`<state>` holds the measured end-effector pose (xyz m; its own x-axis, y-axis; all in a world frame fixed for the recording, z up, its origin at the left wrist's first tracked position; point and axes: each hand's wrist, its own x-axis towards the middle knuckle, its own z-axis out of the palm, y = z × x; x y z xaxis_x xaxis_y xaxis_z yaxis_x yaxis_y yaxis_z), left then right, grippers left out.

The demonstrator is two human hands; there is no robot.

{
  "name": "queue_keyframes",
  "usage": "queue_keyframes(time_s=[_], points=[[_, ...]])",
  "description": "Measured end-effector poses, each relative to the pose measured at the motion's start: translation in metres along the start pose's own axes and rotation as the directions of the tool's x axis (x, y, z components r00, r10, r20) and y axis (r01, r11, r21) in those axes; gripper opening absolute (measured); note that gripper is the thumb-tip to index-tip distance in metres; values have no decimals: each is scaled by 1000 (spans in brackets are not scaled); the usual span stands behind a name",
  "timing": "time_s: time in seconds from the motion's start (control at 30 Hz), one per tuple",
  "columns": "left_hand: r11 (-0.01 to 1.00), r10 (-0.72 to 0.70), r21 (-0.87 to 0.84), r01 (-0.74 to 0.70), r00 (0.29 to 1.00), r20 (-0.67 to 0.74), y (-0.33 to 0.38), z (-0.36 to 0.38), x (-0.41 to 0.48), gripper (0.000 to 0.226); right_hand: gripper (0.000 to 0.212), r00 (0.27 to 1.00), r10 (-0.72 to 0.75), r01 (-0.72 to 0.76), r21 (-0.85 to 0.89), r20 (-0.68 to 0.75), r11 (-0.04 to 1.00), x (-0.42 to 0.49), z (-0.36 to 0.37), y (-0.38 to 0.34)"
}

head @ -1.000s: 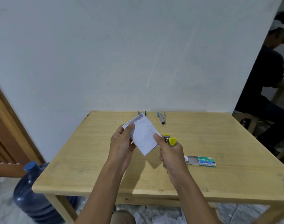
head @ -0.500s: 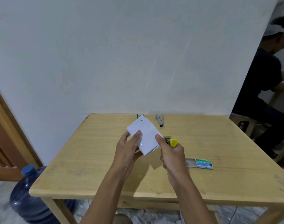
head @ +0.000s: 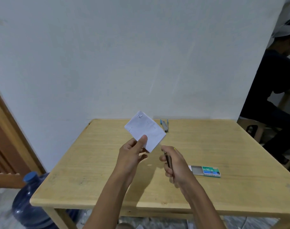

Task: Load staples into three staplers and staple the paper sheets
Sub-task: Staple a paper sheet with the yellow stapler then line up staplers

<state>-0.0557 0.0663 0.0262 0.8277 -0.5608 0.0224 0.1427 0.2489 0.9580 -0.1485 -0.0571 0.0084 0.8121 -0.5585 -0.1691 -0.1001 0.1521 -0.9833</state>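
My left hand (head: 131, 152) pinches the lower corner of a small stack of white paper sheets (head: 145, 130), held up above the wooden table (head: 207, 146). To its right, my right hand (head: 174, 164) grips a stapler (head: 168, 160); only its metal underside and a sliver of yellow show between the fingers. The stapler is apart from the paper. A blue stapler (head: 165, 125) lies at the table's far edge. An open green box of staples (head: 206, 171) lies on the table right of my right hand. The paper hides whatever lies behind it.
A white wall stands right behind the table. A blue water jug (head: 31, 204) sits on the floor at the left, beside a wooden door (head: 7, 138). Another person (head: 273, 90) in dark clothes sits at the far right.
The paper has lifted up and away from the stapler. My right hand has turned the stapler so its yellow top is mostly hidden.
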Motion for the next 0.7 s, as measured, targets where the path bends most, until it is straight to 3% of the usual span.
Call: queue_keyframes(time_s=[0.17,0.37,0.53,0.7], points=[[996,-40,-88,35,997,-58,-7,6,-2,17,54,966,-90,50,168,241,984,4,10,6],[993,-39,-118,24,990,-132,-13,11,-4,19,62,960,-170,150,102,224,983,4,17,9],[999,8,-39,-16,980,-198,-18,13,-1,27,67,958,-167,168,15,234,986,1,17,10],[998,14,57,-6,989,-148,-22,14,-1,29,36,960,-189,177,76,208,981,2,19,5]])
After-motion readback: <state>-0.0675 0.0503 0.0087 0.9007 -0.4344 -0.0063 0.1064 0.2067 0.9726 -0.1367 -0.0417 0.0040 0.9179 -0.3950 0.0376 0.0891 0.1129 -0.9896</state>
